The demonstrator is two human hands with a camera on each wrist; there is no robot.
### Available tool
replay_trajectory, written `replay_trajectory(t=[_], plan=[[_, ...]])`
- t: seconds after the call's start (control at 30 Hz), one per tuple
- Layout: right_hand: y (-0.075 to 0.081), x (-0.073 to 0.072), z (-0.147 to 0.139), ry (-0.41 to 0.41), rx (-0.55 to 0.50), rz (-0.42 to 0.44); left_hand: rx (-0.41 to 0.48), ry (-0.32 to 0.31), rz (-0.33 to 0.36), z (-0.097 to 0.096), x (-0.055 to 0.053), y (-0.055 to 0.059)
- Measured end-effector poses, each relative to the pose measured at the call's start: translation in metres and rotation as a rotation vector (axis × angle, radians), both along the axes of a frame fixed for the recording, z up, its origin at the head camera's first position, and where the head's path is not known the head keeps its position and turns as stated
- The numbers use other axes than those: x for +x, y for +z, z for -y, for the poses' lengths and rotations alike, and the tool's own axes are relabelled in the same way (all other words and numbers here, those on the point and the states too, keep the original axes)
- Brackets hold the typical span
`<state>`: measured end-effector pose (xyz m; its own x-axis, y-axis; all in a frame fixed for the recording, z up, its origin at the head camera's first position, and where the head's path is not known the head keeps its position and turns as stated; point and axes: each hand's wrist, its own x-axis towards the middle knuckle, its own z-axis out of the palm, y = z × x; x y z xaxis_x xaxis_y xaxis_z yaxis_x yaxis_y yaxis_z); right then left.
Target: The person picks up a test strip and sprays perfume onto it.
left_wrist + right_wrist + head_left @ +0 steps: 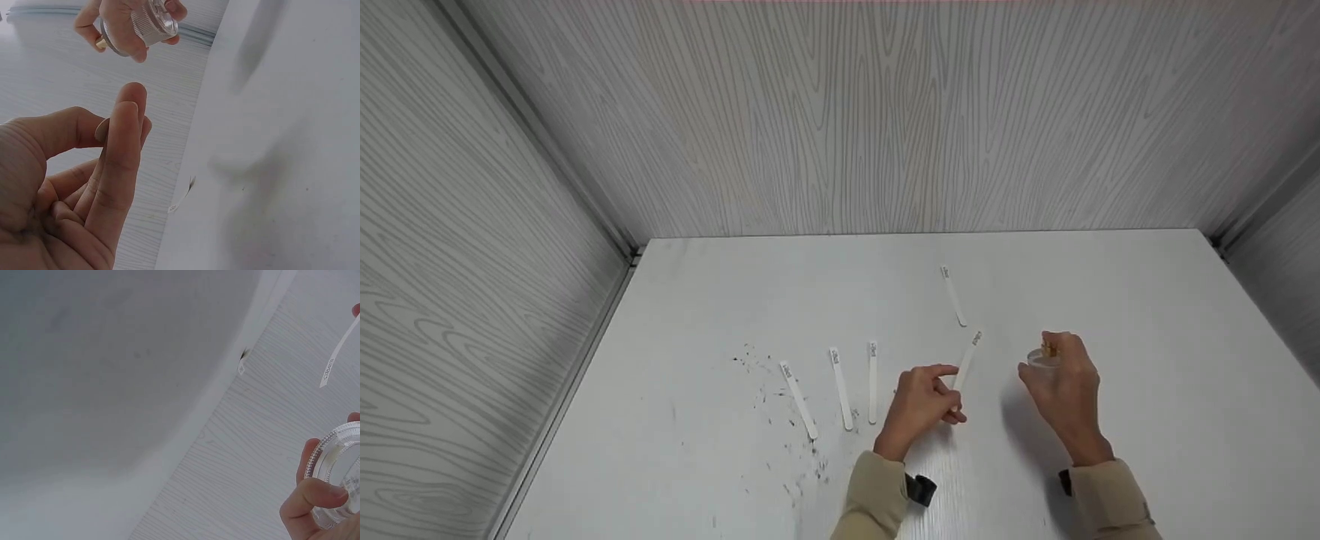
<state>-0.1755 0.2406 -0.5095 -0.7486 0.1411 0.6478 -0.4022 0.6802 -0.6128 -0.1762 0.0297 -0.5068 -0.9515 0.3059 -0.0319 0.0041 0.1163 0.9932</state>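
Note:
My left hand (919, 405) pinches the lower end of a white paper test strip (969, 356), which leans up and to the right. Its printed end shows in the right wrist view, and its rounded end sits between thumb and fingers in the left wrist view. My right hand (1069, 390) grips a clear, ribbed, round perfume bottle (152, 25) with a gold-coloured nozzle (101, 42). A finger lies at that nozzle; whether it presses cannot be told. The bottle is held above the table, to the right of the strip and apart from it.
Three similar strips lie to the left of my left hand, the leftmost strip (799, 397) tilted. Another strip (953, 296) lies farther back. Dark specks (750, 360) mark the white table (697, 300). Wood-patterned panels (847, 112) stand behind and at both sides.

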Motion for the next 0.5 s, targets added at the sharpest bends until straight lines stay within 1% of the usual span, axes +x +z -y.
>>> replay_trajectory(t=[0.33,0.5], plan=[[-0.0008,0.0008,0.0012,0.005,0.017,-0.025,-0.014,0.004,0.006,-0.0001,-0.0021,0.0049],[-0.0009,0.0017,-0.0005,0.004,0.026,-0.029,-0.019,-0.005,0.008,-0.0026,-0.0021,0.0047]])
